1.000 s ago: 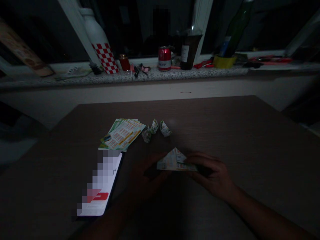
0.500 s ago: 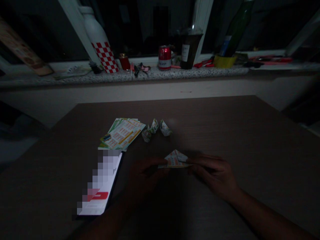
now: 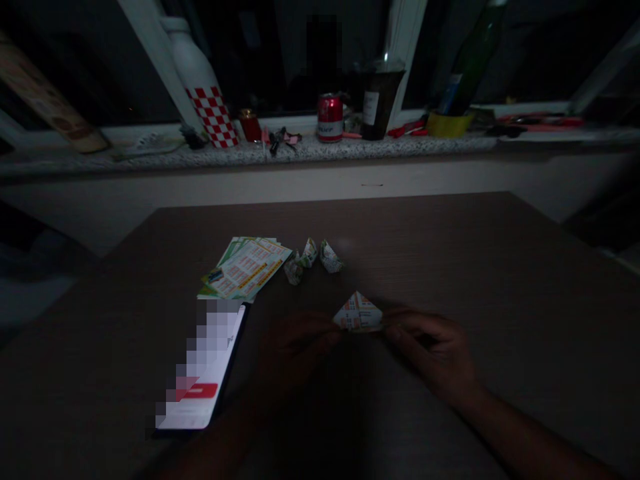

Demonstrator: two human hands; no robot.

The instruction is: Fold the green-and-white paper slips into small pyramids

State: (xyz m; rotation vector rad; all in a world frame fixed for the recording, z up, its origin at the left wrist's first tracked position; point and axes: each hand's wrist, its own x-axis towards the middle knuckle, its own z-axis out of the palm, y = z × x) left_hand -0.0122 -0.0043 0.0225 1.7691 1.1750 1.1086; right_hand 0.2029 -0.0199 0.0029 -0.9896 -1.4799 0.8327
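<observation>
A small folded printed paper (image 3: 359,313), now a compact triangle, sits between my two hands just above the dark wooden table (image 3: 475,267). My left hand (image 3: 295,350) pinches its left corner, fingers closed on it. From the other side my right hand (image 3: 433,350) grips the right corner, fingers curled. Behind them lie three small folded paper pieces (image 3: 313,257) and a fanned stack of printed slips (image 3: 245,268).
A lit phone (image 3: 200,373) lies at the left front of the table. The stone windowsill (image 3: 250,155) behind carries a checkered white bottle (image 3: 203,87), a red can (image 3: 330,117), dark bottles (image 3: 377,97), a yellow tape roll (image 3: 447,123) and small clutter.
The wide flat paper triangle has been folded into a smaller, narrower one. Both hands have moved closer together around it and shifted slightly right.
</observation>
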